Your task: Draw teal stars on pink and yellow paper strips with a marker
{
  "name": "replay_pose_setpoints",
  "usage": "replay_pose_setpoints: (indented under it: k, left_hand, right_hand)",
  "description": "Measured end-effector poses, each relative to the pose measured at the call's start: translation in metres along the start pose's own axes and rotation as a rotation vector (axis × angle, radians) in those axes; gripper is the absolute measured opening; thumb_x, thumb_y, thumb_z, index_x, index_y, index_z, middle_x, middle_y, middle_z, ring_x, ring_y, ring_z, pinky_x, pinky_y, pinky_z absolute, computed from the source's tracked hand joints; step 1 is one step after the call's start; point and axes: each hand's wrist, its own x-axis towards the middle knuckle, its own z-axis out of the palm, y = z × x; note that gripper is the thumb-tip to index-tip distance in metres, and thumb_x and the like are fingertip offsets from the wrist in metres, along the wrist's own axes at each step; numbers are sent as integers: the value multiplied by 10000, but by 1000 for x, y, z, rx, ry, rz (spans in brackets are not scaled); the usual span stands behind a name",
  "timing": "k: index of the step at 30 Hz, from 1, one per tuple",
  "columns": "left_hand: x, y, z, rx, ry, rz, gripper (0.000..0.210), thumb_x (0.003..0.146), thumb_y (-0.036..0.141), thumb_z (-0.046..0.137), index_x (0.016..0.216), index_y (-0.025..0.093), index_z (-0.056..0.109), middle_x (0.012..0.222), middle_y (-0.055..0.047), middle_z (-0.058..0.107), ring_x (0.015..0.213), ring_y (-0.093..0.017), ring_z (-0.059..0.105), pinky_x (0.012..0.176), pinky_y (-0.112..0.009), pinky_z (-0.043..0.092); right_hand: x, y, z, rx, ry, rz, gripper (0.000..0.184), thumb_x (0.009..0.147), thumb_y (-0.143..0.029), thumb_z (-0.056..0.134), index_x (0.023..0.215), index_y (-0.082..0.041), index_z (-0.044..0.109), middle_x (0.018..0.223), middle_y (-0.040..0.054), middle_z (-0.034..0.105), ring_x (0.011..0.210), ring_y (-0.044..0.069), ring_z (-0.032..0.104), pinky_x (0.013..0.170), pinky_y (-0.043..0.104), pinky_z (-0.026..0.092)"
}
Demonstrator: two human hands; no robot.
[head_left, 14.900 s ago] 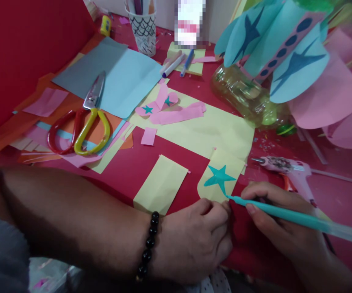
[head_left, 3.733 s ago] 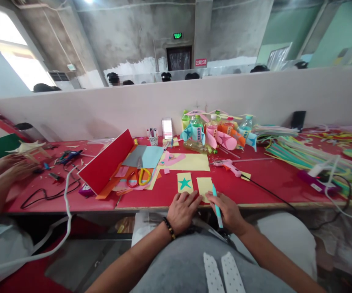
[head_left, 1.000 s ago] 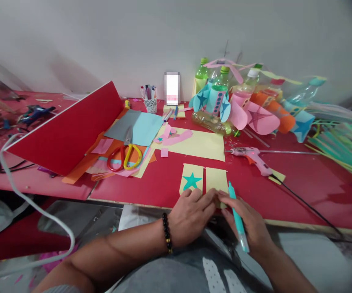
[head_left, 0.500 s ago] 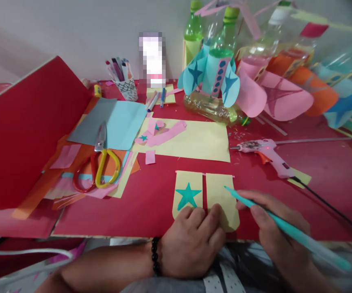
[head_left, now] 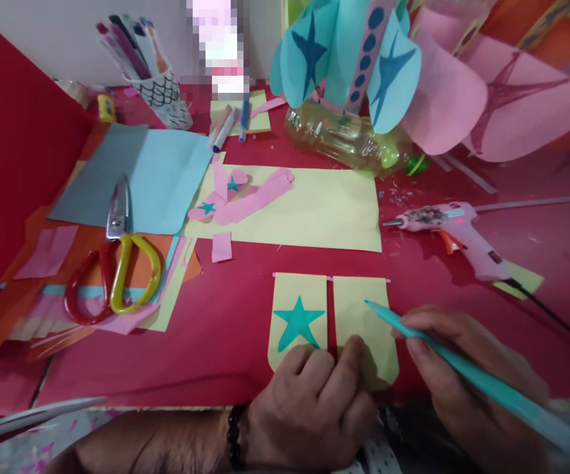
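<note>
Two pale yellow paper pieces with rounded lower ends lie side by side near the table's front edge. A teal star is coloured on the left paper piece (head_left: 285,293); the right paper piece (head_left: 349,303) is plain. My left hand (head_left: 309,401), with curled fingers, rests across their lower parts and presses them down, the index fingertip on the plain piece. In a writing grip, my right hand (head_left: 472,375) holds a teal marker pen (head_left: 463,365). Its tip is at the upper part of the plain piece; whether it touches the paper I cannot tell.
Scissors (head_left: 122,243) lie on coloured paper sheets at the left, below a cup of markers (head_left: 159,99). A pink glue gun (head_left: 453,227) with a cord lies right. Behind are a plastic bottle (head_left: 334,135), paper-decorated bottles (head_left: 347,52), and a yellow sheet (head_left: 334,210) with pink strips.
The view has moved closer and tipped down, so the bottle tops are out of frame. Both hands and the pen keep nearly the same place on the paper pieces.
</note>
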Motion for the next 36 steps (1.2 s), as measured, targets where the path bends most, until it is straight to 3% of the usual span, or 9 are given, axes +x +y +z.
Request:
replay_pose_setpoints:
  k: [16, 36]
  left_hand:
    - [1, 0, 0, -3, 27, 4, 68, 825, 170, 556, 764, 177, 584, 1069, -109, 729, 569, -184, 547, 544, -346, 390]
    - [0, -1, -3, -13, -25, 9, 83, 836, 154, 545, 766, 174, 586, 1116, -117, 710, 614, -182, 555, 589, -344, 415]
  right_hand:
    - [3, 0, 5, 35, -2, -50, 65, 916, -266, 537, 933, -231, 590, 774, -19, 656, 648, 106, 615, 605, 226, 452]
    - [3, 3, 6, 103, -19, -143, 72, 886, -180, 562, 946, -203, 596, 824, 6, 669, 679, 113, 642, 626, 231, 480]
